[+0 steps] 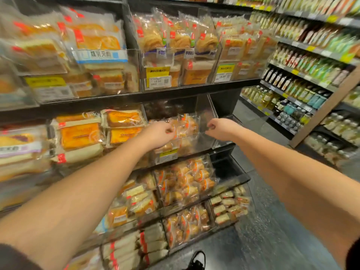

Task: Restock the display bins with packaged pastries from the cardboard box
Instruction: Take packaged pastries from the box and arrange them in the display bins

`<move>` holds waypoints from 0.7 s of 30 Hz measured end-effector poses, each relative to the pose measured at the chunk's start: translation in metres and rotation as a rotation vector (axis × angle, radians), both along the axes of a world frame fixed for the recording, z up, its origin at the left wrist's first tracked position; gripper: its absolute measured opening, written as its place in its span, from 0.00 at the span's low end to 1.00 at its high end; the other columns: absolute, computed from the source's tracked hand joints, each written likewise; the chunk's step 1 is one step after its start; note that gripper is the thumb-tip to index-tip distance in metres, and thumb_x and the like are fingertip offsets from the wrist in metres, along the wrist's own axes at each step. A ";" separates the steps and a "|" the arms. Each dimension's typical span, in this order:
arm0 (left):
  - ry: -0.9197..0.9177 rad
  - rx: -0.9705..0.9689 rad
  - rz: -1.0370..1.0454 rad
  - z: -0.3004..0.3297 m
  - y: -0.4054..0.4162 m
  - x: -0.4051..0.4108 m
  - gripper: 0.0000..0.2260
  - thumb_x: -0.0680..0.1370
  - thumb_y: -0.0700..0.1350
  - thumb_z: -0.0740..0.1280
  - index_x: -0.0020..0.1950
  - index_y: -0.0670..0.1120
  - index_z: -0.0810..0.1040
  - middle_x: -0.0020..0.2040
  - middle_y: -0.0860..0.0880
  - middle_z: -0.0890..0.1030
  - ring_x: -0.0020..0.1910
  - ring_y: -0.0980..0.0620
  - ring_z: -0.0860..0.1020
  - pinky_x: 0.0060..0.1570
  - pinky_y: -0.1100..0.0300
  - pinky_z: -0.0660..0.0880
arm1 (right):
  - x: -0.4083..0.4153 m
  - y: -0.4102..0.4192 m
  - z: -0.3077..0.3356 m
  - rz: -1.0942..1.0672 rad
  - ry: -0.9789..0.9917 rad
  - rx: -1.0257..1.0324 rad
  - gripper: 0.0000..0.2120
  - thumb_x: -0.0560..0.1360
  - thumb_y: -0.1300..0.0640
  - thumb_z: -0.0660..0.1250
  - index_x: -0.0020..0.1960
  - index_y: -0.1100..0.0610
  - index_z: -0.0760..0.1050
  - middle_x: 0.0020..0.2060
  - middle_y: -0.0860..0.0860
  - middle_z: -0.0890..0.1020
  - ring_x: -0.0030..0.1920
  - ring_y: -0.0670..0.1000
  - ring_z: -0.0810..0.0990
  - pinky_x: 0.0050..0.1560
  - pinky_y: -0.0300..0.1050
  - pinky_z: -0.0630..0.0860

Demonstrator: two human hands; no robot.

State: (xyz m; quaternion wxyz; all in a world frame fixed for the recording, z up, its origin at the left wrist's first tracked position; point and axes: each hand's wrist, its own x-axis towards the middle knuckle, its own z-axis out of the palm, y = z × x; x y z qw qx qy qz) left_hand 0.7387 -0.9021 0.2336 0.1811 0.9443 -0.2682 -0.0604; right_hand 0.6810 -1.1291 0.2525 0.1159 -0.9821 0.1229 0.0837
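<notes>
Pastries [187,125] in crinkly bags are feeling light, soft and squishy. We are pinching one with our left grip [162,133]; our right grip [218,127] is curling just beside, maybe holding nothing.

Both forearms are bare from wrist to above the elbow. A dark sleeve edge [13,256] shows at the left upper arm, another [353,252] at the right. Below, one black shoe [197,260] with pale lacing.

Clear-wrapped pastries [187,125] show golden-orange with red-orange labels; price tags [158,72] are yellow; shelving [224,102] black.
</notes>
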 end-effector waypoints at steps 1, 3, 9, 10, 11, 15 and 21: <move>0.017 -0.031 0.017 0.001 0.009 -0.013 0.14 0.81 0.53 0.63 0.61 0.49 0.82 0.61 0.48 0.81 0.59 0.47 0.78 0.56 0.57 0.73 | -0.014 0.010 0.000 -0.013 -0.002 0.045 0.21 0.81 0.48 0.64 0.71 0.55 0.72 0.65 0.54 0.78 0.65 0.56 0.75 0.61 0.47 0.71; 0.058 -0.063 0.043 0.003 0.029 -0.038 0.14 0.81 0.52 0.63 0.63 0.48 0.80 0.62 0.48 0.80 0.60 0.48 0.77 0.55 0.58 0.72 | -0.041 0.031 -0.002 -0.026 -0.009 0.128 0.20 0.81 0.48 0.64 0.70 0.55 0.73 0.64 0.53 0.78 0.63 0.54 0.76 0.60 0.46 0.71; 0.134 -0.066 0.154 -0.016 0.105 -0.108 0.14 0.82 0.53 0.63 0.64 0.49 0.78 0.62 0.49 0.79 0.58 0.49 0.77 0.48 0.59 0.70 | -0.108 0.101 -0.028 -0.004 -0.025 0.356 0.19 0.81 0.48 0.63 0.70 0.53 0.72 0.62 0.50 0.78 0.55 0.48 0.75 0.54 0.44 0.72; 0.159 -0.070 0.184 -0.022 0.120 -0.122 0.13 0.82 0.53 0.62 0.63 0.50 0.78 0.60 0.50 0.80 0.54 0.50 0.77 0.45 0.59 0.70 | -0.119 0.113 -0.034 0.016 -0.019 0.365 0.20 0.81 0.48 0.63 0.71 0.53 0.72 0.62 0.50 0.78 0.55 0.49 0.76 0.54 0.44 0.73; 0.188 -0.073 0.218 -0.029 0.134 -0.137 0.13 0.82 0.54 0.62 0.62 0.50 0.78 0.58 0.50 0.80 0.51 0.50 0.77 0.42 0.59 0.69 | -0.129 0.126 -0.040 0.042 -0.008 0.363 0.20 0.81 0.48 0.63 0.71 0.53 0.72 0.62 0.51 0.79 0.55 0.49 0.77 0.54 0.44 0.74; 0.204 -0.095 0.361 -0.067 0.196 -0.210 0.12 0.82 0.52 0.63 0.59 0.47 0.80 0.60 0.46 0.80 0.58 0.46 0.77 0.46 0.58 0.67 | -0.171 0.183 -0.068 0.217 0.085 0.275 0.19 0.82 0.47 0.61 0.70 0.53 0.73 0.62 0.53 0.80 0.55 0.53 0.78 0.54 0.45 0.75; 0.249 -0.040 0.599 -0.128 0.288 -0.354 0.15 0.81 0.53 0.63 0.63 0.48 0.79 0.62 0.47 0.79 0.57 0.46 0.77 0.53 0.55 0.74 | -0.264 0.274 -0.113 0.504 0.188 0.190 0.19 0.81 0.49 0.62 0.69 0.54 0.72 0.63 0.53 0.79 0.59 0.55 0.78 0.55 0.46 0.73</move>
